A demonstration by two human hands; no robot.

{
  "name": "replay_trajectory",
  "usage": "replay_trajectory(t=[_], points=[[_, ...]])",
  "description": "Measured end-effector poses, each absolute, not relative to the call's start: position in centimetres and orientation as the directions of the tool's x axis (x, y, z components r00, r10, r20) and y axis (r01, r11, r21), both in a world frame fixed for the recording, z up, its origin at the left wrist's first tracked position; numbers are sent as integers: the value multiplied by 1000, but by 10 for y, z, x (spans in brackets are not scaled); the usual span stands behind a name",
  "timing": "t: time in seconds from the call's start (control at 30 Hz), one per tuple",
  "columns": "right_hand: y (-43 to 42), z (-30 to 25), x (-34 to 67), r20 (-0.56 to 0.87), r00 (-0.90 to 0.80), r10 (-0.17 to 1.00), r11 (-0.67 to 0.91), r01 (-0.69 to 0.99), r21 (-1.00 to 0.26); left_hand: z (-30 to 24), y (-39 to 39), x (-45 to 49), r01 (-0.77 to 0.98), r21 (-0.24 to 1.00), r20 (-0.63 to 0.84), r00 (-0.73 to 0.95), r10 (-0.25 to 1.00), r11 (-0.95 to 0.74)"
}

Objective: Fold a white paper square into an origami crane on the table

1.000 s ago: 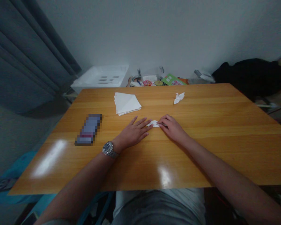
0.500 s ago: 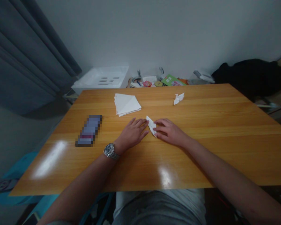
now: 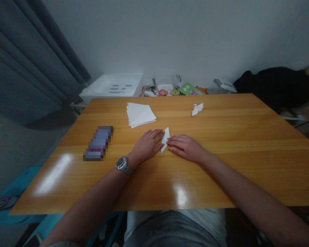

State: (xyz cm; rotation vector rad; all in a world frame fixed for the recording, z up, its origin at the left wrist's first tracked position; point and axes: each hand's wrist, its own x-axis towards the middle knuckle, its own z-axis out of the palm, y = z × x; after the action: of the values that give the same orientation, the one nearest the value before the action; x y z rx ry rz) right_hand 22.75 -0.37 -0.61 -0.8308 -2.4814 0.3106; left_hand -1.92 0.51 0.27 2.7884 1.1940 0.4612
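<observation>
A small folded white paper piece (image 3: 165,139) lies on the wooden table (image 3: 221,164), narrow and pointing away from me. My left hand (image 3: 146,145), with a watch on its wrist, lies flat with fingers stretched, fingertips touching the paper's left side. My right hand (image 3: 186,147) lies flat too, its fingertips pressing the paper's right edge. A stack of white square sheets (image 3: 140,115) sits beyond my left hand. A finished white paper crane (image 3: 197,109) stands farther back on the right.
A blurred-out phone (image 3: 98,142) lies to the left on the table. Behind the table's far edge are a white plastic bin (image 3: 112,85), a clutter of small colourful items (image 3: 170,91) and a dark garment (image 3: 278,85). A curtain hangs at the left.
The folded paper has been turned from lying sideways to pointing away from me. Both hands have drawn slightly nearer and now flank it.
</observation>
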Motion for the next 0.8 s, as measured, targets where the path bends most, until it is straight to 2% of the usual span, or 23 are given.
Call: replay_trajectory(t=[0.3,0.53,0.8], points=[[-3,-4,229,432,-679,594,801,449,-396,11,-2,-18,666,152,204,701,683,-730],[4,-11,237,435,-680,590,807,499,-315,7,5,-21,626,133,198,743,639,-768],[1,-14,232,385,-701,601,800,519,-302,9,3,-16,666,139,252,692,677,-733]])
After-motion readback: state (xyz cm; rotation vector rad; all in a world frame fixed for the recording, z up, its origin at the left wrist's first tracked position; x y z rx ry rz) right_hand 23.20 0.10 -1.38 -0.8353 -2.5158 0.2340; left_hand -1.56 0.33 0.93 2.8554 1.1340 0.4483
